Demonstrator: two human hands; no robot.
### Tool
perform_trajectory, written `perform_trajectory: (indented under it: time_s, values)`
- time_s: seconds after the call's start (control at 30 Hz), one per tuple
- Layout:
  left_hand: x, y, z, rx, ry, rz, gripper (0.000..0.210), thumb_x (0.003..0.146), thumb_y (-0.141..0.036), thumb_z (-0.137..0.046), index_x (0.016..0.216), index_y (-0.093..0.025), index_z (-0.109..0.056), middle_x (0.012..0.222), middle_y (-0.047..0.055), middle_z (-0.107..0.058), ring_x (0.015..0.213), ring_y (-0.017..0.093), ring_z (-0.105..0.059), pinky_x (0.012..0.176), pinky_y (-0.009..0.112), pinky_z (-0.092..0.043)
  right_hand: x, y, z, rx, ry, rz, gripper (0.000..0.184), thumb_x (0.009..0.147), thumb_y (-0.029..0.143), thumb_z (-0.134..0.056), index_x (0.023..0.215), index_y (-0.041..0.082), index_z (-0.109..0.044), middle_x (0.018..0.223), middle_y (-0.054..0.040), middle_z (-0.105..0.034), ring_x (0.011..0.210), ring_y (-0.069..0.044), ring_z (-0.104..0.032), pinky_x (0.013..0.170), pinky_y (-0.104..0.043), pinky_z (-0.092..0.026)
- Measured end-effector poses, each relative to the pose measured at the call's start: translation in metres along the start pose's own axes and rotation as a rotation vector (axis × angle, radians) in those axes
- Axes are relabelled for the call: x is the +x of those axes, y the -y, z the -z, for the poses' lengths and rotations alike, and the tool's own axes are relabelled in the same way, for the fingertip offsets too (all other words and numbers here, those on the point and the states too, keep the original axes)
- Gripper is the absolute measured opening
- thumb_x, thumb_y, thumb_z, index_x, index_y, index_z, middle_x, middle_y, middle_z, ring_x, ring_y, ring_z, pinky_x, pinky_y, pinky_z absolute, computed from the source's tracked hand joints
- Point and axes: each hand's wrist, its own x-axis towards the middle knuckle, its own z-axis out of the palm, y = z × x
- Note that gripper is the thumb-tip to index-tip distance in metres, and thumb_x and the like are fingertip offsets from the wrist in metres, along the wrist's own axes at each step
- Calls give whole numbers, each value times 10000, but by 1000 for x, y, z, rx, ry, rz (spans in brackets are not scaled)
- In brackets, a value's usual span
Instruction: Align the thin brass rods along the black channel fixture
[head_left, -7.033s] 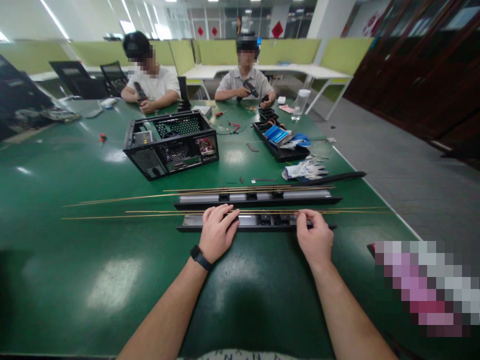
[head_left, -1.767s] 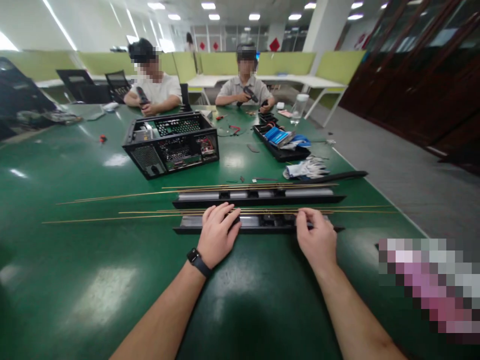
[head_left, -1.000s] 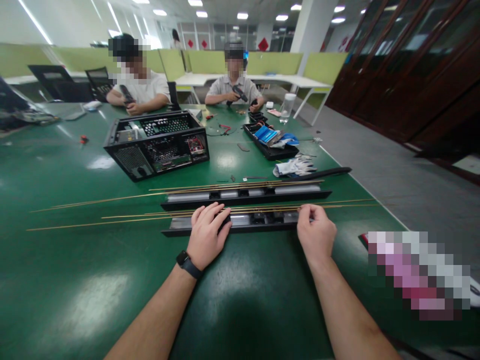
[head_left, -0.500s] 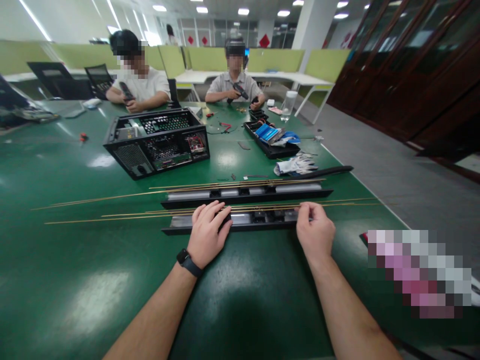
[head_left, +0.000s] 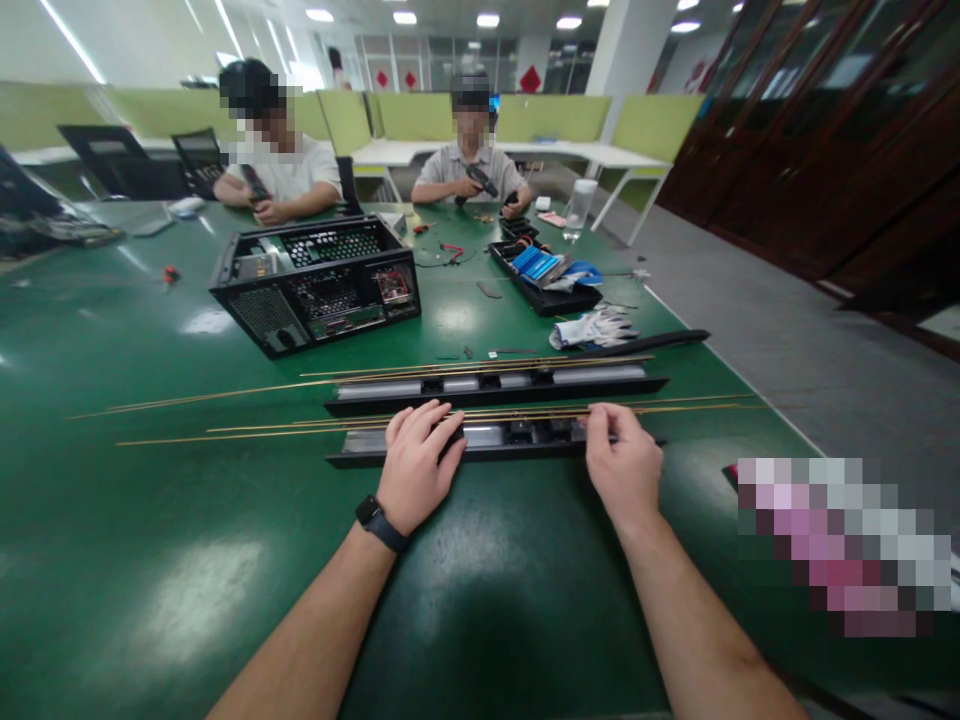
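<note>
Across the near black channel (head_left: 487, 457) lie several thin gold rods (head_left: 255, 430). My left hand (head_left: 417, 460), with a dark watch (head_left: 367, 512) on its wrist, rests over the rods and the channel. Its fingers are stretched and spread, partly covering a black piece beneath them. Over the channel's right part, my right hand (head_left: 624, 458) is closed, thumb and forefinger pinching at a gold rod; the fingertips partly hide it. Just beyond lies a second black channel (head_left: 495, 397) with more gold rods (head_left: 217, 395) along it.
A black computer case (head_left: 322, 290) stands beyond at left. White gloves (head_left: 596, 328), a black bar (head_left: 652, 343) and a black tray (head_left: 555, 295) of parts lie at right. Two people hold power tools across the green table (head_left: 150, 540). A blurred-out item (head_left: 832, 540) is nearer right.
The left end of the longest near rod has shifted right. My right hand has moved slightly left, still pinching. My left hand stays in place.
</note>
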Motion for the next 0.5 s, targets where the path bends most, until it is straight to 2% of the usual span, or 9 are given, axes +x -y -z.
perform_trajectory:
  time_s: [0.1,0.23,0.33,0.5]
  values:
    - [0,1,0,-5,-3,-4,316,1067,-286,-657,1376,-259,-721,1417,117,-753,1406,314,-658,1237,556,-403,-3,3,-2,-39,23,77,366,1011,457,-522,981,224,-802,908,-88,-829,875,-261,-760,940,-387,-513]
    - [0,1,0,-8,8,2,320,1068,-291,-656,1380,-268,-721,1420,115,-753,1413,314,-654,1237,560,-402,3,-5,1,-117,-52,-38,354,1008,408,-504,946,206,-788,853,-104,-814,811,-267,-752,851,-374,-508]
    - [0,0,0,-8,5,2,315,1072,-293,-651,1378,-269,-721,1418,115,-754,1412,315,-657,1236,563,-402,6,-7,3,-83,-69,-85,332,1014,416,-521,978,209,-778,866,-92,-820,808,-260,-758,811,-357,-511]
    - [0,1,0,-1,0,-2,315,1074,-291,-650,1380,-263,-715,1421,117,-751,1412,317,-655,1239,570,-394,-4,5,-1,30,41,36,336,1035,459,-534,1004,230,-778,905,-68,-836,895,-253,-781,873,-358,-531]
